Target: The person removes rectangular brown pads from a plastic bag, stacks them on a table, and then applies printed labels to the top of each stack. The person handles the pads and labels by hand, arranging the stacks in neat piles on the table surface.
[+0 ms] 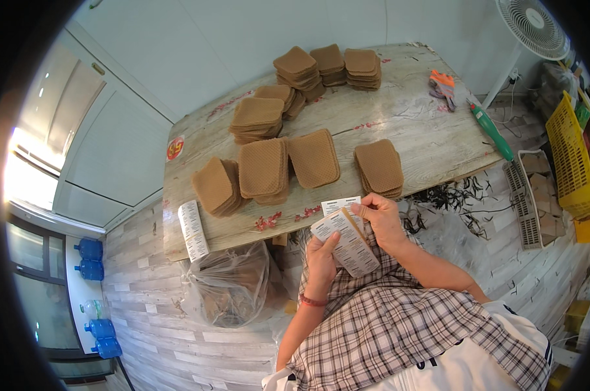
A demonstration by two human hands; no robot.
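Note:
Above my lap, close to the table's front edge, my left hand grips a folded strip of printed white labels, thumb on top. My right hand pinches the upper end of the strip, where a white label sticks out behind. A yellowish backing edge shows between the layers. Just beyond my right hand stands a stack of brown textured pads. Further left are more pad stacks, one with a pad on top, another beside it. A second label strip lies at the table's front left corner.
The wooden-patterned table bears further pad stacks at the back, an orange and grey glove and a green handheld tool at its right edge. A plastic bag stands below the front edge. Baskets and a fan are at right.

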